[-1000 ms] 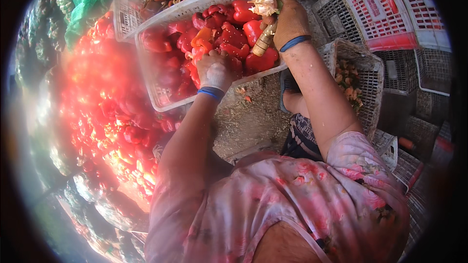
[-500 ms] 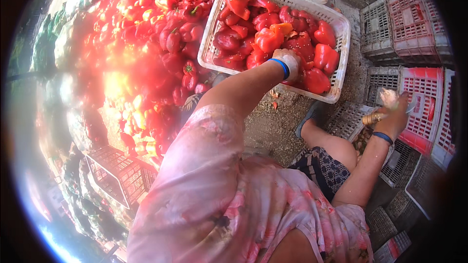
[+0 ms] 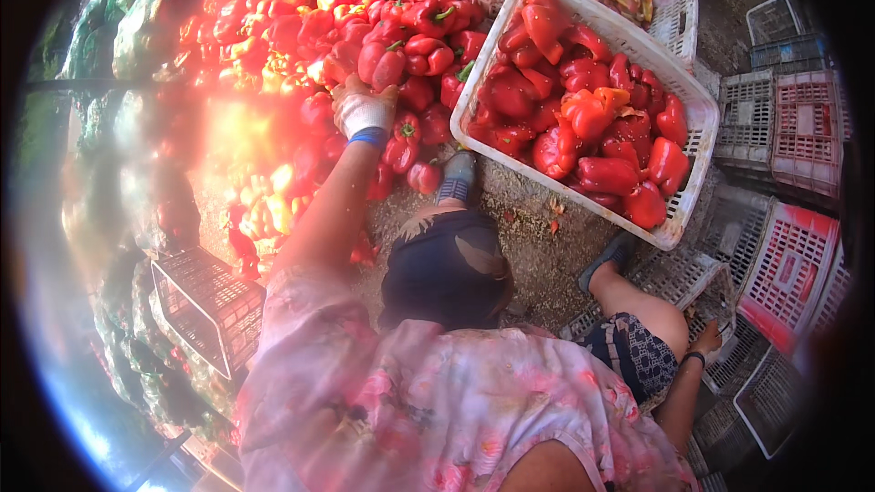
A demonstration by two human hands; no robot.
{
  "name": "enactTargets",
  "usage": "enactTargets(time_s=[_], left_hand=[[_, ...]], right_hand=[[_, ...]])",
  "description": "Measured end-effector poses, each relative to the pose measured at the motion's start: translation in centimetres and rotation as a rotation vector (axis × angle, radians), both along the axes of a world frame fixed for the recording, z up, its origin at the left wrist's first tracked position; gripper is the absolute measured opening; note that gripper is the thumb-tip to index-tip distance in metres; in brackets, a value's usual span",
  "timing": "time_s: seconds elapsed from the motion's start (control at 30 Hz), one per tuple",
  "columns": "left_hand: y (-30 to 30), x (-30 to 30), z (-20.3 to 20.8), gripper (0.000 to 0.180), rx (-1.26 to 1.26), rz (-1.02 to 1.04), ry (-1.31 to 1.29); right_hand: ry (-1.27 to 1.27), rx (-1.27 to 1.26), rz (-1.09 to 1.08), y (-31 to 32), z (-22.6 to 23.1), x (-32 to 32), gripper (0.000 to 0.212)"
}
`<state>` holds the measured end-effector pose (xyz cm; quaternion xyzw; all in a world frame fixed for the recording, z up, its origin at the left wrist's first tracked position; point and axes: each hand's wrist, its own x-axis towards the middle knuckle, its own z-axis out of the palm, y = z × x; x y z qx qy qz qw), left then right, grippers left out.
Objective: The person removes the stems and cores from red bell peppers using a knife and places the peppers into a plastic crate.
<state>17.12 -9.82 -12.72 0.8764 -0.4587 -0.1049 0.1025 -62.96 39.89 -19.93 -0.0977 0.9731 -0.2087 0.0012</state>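
Note:
My left hand (image 3: 363,109), in a white glove with bare fingertips, reaches into a large heap of red bell peppers (image 3: 314,27). Its fingers curl over a red bell pepper (image 3: 381,64) at the near side of the heap. To the right of the hand stands a white plastic crate (image 3: 583,193) filled with red bell peppers (image 3: 609,176), one of them orange. Low on the right, beside my knee, my right hand (image 3: 706,340) is closed above a crate (image 3: 715,305) holding scraps. Whatever it grips is too small and hidden to make out.
Behind the full crate is another white crate (image 3: 682,2) with pepper scraps. Stacked crates (image 3: 807,132) line the right side, and a tipped crate (image 3: 205,305) lies at the left. Full green net sacks (image 3: 137,46) stand at the far left. Pepper bits litter the ground (image 3: 538,219).
My left hand has left the peppers in the white crate and moved left onto the heap. My right hand, earlier raised with a brass-coloured handle and a pale pepper core, has dropped lower.

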Motion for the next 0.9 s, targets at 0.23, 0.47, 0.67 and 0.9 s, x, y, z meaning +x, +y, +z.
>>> enactTargets(time_s=[0.23,0.47,0.67,0.9], left_hand=[[-1.9,-0.5,-8.1,0.099,0.305,0.384,0.038],[-1.1,2.7,-9.5,0.077,0.212,0.339,0.358],[3.9,0.0,1.1,0.076,-0.351,-0.136,0.533],[4.6,-15.0,13.4,0.095,-0.648,-0.877,0.698]], right_hand=[[0.082,-0.181,0.114,-8.1,6.5,-0.2,0.035],[0.18,-0.222,0.453,-18.7,15.2,10.5,0.033],[-0.531,-0.441,0.395,-33.0,22.7,33.2,0.04],[-1.733,-0.509,0.57,-37.5,21.9,42.5,0.06]])
